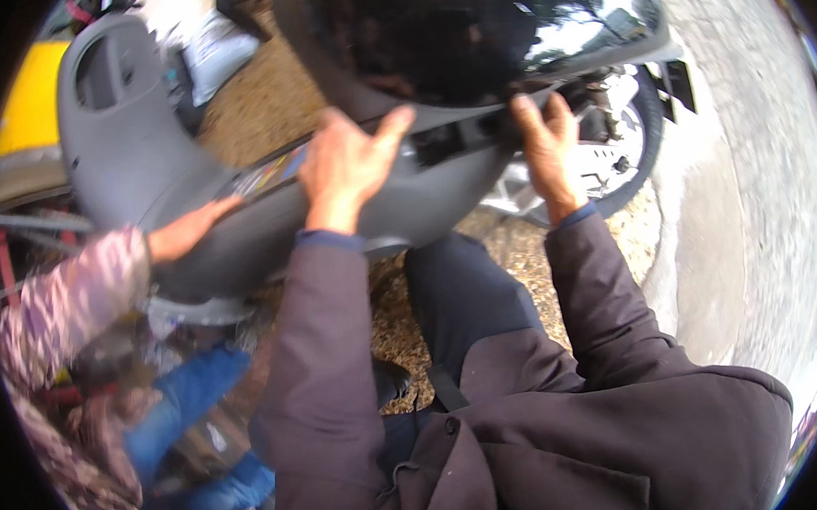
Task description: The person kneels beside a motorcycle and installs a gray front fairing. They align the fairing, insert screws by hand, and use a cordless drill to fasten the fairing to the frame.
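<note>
A large glossy black panel with a grey rim lies over the grey body of a scooter, a dark gap showing between them. My left hand is at the rim's near left, thumb apart, its fingertips curled at the edge and slightly blurred. Farther right, my right hand grips the same rim with thumb and fingers. The undersides of both grips are hidden. To the left, another person's hand rests on the scooter's grey body.
The scooter's rear wheel stands at the right, by a concrete kerb and paved road. A grey front shield rises at the left, near a yellow surface. The co-worker's camouflage sleeve and blue-jeaned leg are close by.
</note>
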A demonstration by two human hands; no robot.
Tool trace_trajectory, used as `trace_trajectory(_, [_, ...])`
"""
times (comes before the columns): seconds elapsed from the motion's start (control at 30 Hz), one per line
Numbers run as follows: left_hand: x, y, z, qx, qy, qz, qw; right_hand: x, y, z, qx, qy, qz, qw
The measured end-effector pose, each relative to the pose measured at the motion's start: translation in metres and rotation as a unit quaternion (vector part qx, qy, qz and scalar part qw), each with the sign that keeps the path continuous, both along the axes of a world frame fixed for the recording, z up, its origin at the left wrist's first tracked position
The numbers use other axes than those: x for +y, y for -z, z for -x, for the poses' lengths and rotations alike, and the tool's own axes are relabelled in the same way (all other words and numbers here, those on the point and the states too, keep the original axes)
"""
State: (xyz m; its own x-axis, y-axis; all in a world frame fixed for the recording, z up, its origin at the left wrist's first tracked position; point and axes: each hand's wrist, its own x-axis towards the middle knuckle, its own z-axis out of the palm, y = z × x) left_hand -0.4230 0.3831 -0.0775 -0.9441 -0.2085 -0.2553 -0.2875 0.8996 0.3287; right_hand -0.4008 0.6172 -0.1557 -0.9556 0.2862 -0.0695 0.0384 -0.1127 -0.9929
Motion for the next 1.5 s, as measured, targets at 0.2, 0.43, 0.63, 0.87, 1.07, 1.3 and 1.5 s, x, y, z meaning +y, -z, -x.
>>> trace_trajectory(0.2, [-0.001,0.008,0.0,0.024,-0.006,-0.022,0.999,0.007,0.001,0.0,0.016,-0.047,0.138,0.989])
trace_trajectory(0.43, [-0.002,0.009,0.0,0.045,0.004,-0.037,0.998,0.006,0.0,0.001,-0.007,-0.026,0.187,0.982])
trace_trajectory(0.63, [-0.002,0.013,0.001,0.057,-0.004,-0.059,0.997,0.008,-0.002,0.0,-0.016,-0.037,0.139,0.989])
trace_trajectory(0.87, [-0.007,0.02,0.006,0.081,-0.014,-0.107,0.991,0.009,-0.001,0.001,-0.034,-0.052,0.142,0.988])
trace_trajectory(1.07, [-0.012,0.018,0.002,0.072,0.05,-0.063,0.994,0.007,-0.002,0.0,-0.021,-0.057,0.162,0.985])
trace_trajectory(1.3, [-0.009,0.015,0.001,0.037,0.065,-0.041,0.996,0.008,0.007,0.0,-0.058,-0.077,0.186,0.978])
trace_trajectory(1.5, [-0.005,0.006,-0.009,0.032,0.102,0.042,0.993,0.006,0.009,-0.001,-0.023,-0.072,0.173,0.982])
